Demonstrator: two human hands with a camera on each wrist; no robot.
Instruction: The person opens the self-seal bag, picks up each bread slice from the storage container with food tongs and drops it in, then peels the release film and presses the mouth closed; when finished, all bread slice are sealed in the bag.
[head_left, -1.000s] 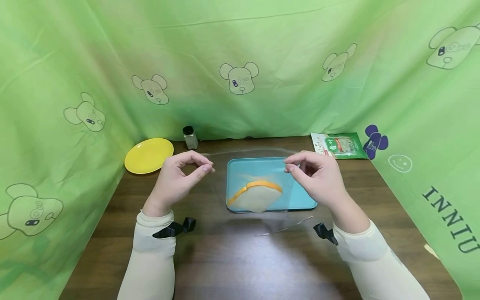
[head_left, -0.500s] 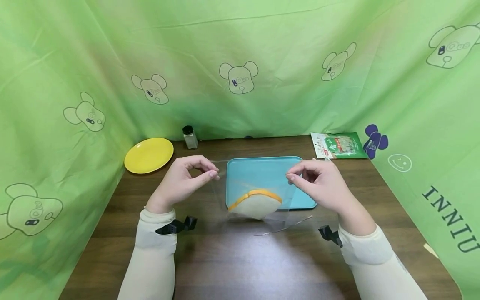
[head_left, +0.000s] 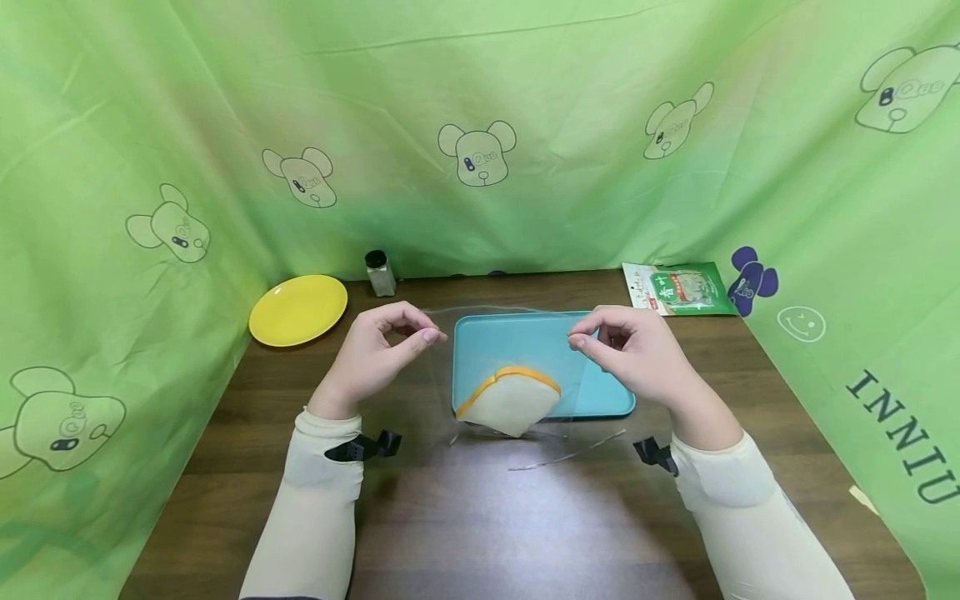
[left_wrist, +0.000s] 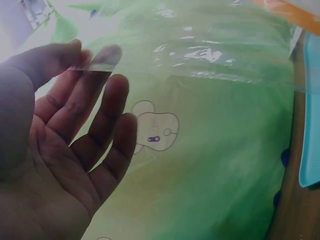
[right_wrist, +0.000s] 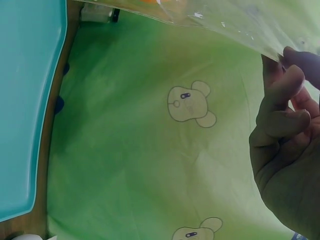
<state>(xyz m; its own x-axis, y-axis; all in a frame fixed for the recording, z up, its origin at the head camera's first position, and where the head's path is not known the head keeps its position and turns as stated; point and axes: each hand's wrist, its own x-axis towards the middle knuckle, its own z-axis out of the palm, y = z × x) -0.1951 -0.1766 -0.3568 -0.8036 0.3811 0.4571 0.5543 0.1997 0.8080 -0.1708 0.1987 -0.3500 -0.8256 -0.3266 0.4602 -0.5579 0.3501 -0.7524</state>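
Both hands hold up a clear plastic bag (left_wrist: pixel 200 55) by its upper edge, stretched between them. My left hand (head_left: pixel 375 358) pinches the left side of that edge between thumb and fingertips. On the other side, my right hand (head_left: pixel 637 350) pinches the edge the same way, as the right wrist view shows. A pale bread slice (head_left: pixel 513 404) with an orange crust lies in the lower part of the bag, tilted with one corner down. Through the film, part of a blue tray (head_left: pixel 609 392) shows behind. A thin twist tie (head_left: pixel 566 457) lies on the table below the bag.
A yellow plate (head_left: pixel 297 310) sits at the back left. Beside it stands a small black-capped jar (head_left: pixel 380 275). At the back right is a green and white packet (head_left: pixel 678 289). Green curtains (head_left: pixel 480 225) enclose the wooden table (head_left: pixel 480 533) on three sides.
Both hands dipped a little and then rose again, with the left also shifting slightly right. Inside the bag the bread slice has tilted, its lower corner now pointing down.
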